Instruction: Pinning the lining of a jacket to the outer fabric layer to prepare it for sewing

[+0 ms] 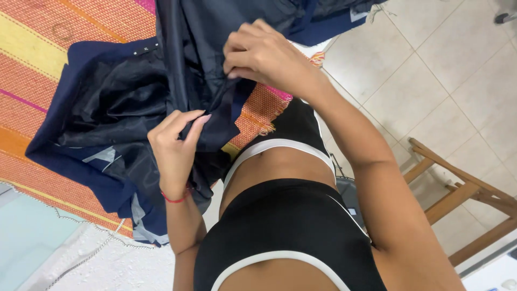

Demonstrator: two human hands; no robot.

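The left hand [175, 143] pinches a fold of the garment [129, 102], which spreads to its left and beyond it over the woven mat [37, 59]. The right hand [264, 54] grips the same garment farther away, up and to the right of the left hand. Right of the right hand lies the tiled floor [431, 70], and on it, nearer the person, stands a wooden frame [458, 194].

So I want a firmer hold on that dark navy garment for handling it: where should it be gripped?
Probably at the folded edge of the navy garment, where the left hand and right hand pinch it. Come from above: the glossy lining bunches loosely, but that edge is firmer.
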